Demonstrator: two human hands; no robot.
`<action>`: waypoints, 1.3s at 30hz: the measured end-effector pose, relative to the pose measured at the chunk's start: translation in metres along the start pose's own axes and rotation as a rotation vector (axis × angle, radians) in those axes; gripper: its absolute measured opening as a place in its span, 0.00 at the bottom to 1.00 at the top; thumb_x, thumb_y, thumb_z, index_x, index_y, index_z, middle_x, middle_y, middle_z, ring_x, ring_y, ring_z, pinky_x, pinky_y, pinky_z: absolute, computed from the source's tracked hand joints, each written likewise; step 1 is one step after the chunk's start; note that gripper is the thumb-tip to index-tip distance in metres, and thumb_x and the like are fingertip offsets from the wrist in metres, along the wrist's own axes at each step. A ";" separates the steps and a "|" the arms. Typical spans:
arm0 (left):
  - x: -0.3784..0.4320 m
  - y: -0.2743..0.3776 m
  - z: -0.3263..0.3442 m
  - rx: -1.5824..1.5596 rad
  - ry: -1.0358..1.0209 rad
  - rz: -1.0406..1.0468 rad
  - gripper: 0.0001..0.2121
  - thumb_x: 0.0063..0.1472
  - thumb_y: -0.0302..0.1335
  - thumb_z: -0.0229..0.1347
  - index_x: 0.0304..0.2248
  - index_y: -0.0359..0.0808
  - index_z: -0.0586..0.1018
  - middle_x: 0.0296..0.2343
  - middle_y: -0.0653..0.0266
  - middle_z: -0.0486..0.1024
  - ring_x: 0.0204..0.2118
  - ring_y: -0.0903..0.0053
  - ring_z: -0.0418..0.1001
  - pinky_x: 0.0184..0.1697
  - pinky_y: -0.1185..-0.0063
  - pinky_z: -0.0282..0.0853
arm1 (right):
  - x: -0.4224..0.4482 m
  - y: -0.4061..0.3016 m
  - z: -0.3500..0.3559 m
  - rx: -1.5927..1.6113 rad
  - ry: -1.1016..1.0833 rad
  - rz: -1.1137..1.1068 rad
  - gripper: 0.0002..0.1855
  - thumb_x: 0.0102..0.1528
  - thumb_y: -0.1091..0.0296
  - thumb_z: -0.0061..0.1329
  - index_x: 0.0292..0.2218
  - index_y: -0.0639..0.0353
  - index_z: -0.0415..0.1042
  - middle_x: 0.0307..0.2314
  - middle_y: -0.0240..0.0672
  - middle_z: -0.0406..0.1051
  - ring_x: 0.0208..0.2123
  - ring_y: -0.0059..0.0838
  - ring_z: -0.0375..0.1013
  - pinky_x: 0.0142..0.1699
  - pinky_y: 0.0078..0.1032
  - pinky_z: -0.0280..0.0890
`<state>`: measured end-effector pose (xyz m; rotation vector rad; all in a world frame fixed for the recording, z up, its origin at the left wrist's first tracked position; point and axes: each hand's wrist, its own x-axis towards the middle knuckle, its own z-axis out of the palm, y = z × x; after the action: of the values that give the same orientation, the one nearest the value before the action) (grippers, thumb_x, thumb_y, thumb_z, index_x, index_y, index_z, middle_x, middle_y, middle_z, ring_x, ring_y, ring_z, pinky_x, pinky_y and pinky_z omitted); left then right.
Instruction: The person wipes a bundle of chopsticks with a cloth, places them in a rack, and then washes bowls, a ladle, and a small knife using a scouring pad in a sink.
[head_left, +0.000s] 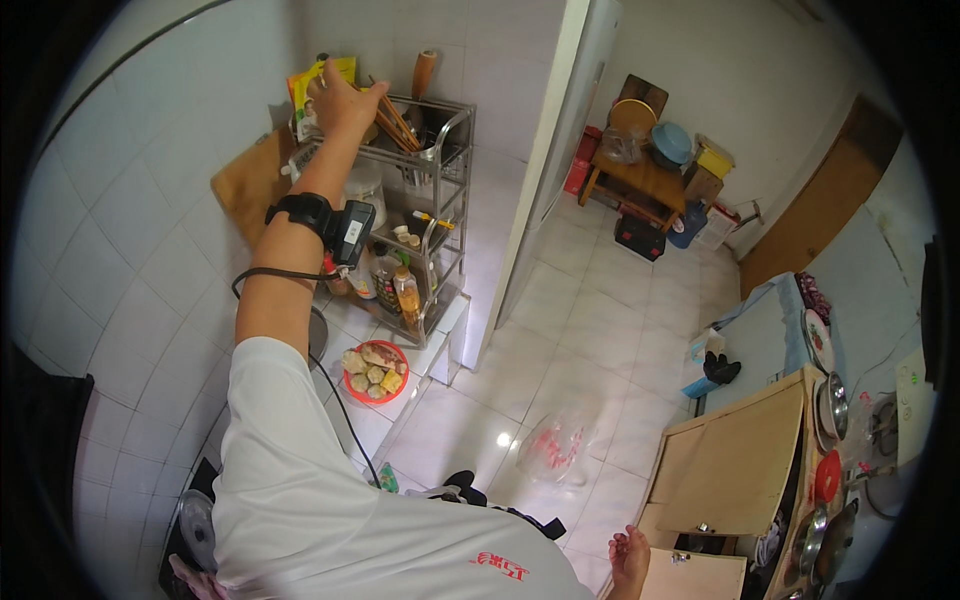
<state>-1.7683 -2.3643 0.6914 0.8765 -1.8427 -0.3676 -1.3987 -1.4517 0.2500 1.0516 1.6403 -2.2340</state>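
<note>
My left hand (341, 101) is raised over the top tier of a metal shelf rack (450, 187), fingers and thumb apart. Yellow packets (300, 97) stand behind its fingers, and wooden chopsticks (397, 127) lean in a metal holder (420, 174) beside the thumb. Whether the fingertips touch the packets is unclear. A strapped device (351, 232) with a black cable sits on my left forearm. Low at the right, my right hand (630, 555) hangs with loosely bent fingers and nothing visible in it. A red bowl of food pieces (375, 371) rests on the tiled ledge below the rack.
Bottles (407, 296) fill the rack's bottom tier; a wooden board (251, 187) leans behind it. A plastic bag (555, 450) lies on the tiled floor. At right stands a cabinet (727, 465) with its door ajar, pans on top. A low wooden table (637, 184) is farther back.
</note>
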 end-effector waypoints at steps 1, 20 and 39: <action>0.014 -0.008 0.012 -0.050 0.012 -0.036 0.47 0.64 0.53 0.73 0.72 0.31 0.72 0.67 0.42 0.77 0.67 0.51 0.78 0.68 0.59 0.75 | 0.002 0.004 0.009 0.006 -0.005 0.006 0.17 0.78 0.51 0.55 0.55 0.54 0.77 0.33 0.38 0.82 0.31 0.33 0.83 0.35 0.26 0.80; 0.066 -0.045 0.066 -0.590 0.013 0.150 0.47 0.69 0.64 0.63 0.67 0.26 0.79 0.66 0.34 0.76 0.69 0.44 0.75 0.72 0.56 0.69 | -0.007 0.024 0.048 0.020 0.045 -0.005 0.17 0.77 0.51 0.56 0.55 0.55 0.77 0.33 0.39 0.81 0.31 0.34 0.82 0.34 0.27 0.79; -0.455 0.235 -0.254 -1.436 -1.436 1.082 0.06 0.69 0.15 0.63 0.44 0.28 0.86 0.40 0.59 0.85 0.45 0.74 0.82 0.54 0.77 0.77 | -0.197 0.188 -0.128 0.308 0.313 -0.160 0.16 0.75 0.53 0.61 0.52 0.56 0.80 0.38 0.33 0.82 0.36 0.23 0.82 0.45 0.26 0.82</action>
<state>-1.5378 -1.8437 0.6401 -1.7011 -2.0518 -1.4876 -1.1005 -1.4593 0.2118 1.4566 1.5709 -2.5981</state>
